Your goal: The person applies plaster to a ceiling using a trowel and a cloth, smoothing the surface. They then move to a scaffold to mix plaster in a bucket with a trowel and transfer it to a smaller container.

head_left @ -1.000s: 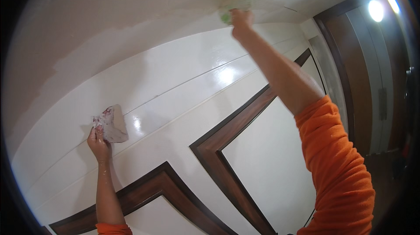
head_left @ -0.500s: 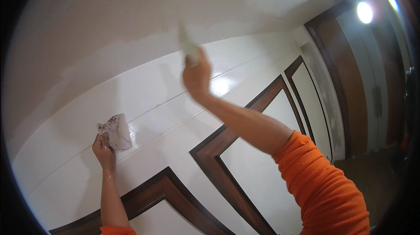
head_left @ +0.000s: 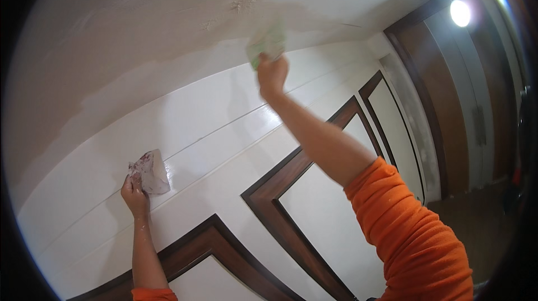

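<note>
My right hand (head_left: 273,74) is raised, closed on a pale green flat scraper (head_left: 268,38), blurred, at the ceiling (head_left: 168,15), where white paste shows in rough streaks and small lumps beside a darker damp-looking band. My left hand (head_left: 134,192), lower at the left and spattered with white, grips a beige flat board (head_left: 157,172) smeared with white paste and reddish marks. The board is held in front of the glossy white wall (head_left: 207,116); whether it touches the wall I cannot tell.
Dark wooden frame mouldings (head_left: 263,189) cross the lower wall. At the right stand a tall brown and grey door or cabinet (head_left: 448,77) in a dark frame and a strip of dark floor (head_left: 465,217). A bright round light (head_left: 459,13) shows near the upper right.
My right hand swept down and leftward, then back up and right with the scraper. White lumps now show plainly on the ceiling. My left hand and board sit slightly lower and farther right.
</note>
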Tool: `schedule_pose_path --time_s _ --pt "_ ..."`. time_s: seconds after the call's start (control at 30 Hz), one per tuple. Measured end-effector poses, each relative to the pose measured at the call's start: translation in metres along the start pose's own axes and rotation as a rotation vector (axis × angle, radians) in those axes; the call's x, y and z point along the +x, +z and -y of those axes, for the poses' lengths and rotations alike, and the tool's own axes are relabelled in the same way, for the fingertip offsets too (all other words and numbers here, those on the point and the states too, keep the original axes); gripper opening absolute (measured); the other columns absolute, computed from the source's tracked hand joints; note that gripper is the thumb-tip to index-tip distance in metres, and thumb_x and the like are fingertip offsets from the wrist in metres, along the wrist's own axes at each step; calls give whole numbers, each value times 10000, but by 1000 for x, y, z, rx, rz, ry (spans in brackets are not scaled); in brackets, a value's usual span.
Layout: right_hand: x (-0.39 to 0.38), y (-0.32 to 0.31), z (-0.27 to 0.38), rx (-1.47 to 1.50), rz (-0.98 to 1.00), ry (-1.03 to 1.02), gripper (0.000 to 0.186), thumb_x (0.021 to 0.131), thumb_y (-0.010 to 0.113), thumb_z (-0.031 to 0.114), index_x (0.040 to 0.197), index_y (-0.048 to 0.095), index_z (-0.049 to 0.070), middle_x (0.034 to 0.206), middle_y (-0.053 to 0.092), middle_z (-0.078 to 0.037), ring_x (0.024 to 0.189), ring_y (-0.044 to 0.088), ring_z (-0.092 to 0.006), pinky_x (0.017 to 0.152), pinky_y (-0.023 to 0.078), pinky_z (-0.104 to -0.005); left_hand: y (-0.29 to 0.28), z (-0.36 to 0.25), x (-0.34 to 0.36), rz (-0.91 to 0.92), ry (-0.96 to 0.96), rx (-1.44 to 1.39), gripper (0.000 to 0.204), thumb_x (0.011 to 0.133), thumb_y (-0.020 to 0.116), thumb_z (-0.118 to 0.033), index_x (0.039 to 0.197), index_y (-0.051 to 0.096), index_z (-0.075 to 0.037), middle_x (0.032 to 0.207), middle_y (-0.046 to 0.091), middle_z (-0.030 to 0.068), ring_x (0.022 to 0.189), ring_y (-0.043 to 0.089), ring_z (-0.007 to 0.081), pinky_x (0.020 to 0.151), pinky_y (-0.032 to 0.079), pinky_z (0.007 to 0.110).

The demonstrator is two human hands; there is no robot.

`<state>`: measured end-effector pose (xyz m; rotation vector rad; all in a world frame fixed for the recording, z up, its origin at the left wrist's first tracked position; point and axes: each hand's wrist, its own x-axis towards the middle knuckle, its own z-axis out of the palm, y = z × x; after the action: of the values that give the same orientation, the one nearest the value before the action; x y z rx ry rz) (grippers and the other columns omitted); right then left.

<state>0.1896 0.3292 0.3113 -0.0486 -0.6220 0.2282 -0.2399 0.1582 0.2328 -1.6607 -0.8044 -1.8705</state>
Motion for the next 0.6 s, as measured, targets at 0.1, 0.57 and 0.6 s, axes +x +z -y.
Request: schedule_pose_path --time_s 0.1,0.57,0.6 --pt "48 14 35 299 -29 268 257 889 614 93 1101 660 -46 949 688 -247 947 658 -430 869 502 -475 -4 9 8 19 78 192 284 1039 587 -193 861 616 26 687 481 -60 645 372 80 569 340 273" --pt "1 48 71 -409 -75 -765 581 821 567 -106 1383 579 40 1349 550 -184 1172 543 -380 992 480 -438 0 7 6 -2 46 99 288 1038 581 -172 827 569 22 693 452 -46 675 358 69 585 324 252" --pt "-16 51 57 -409 11 -805 585 812 571 -110 1377 586 41 1345 561 -172 1169 547 -376 998 477 -432 2 7 4 11 29 115 296 1038 582 -177 817 558 18 690 441 -49 673 349 68 584 316 253"
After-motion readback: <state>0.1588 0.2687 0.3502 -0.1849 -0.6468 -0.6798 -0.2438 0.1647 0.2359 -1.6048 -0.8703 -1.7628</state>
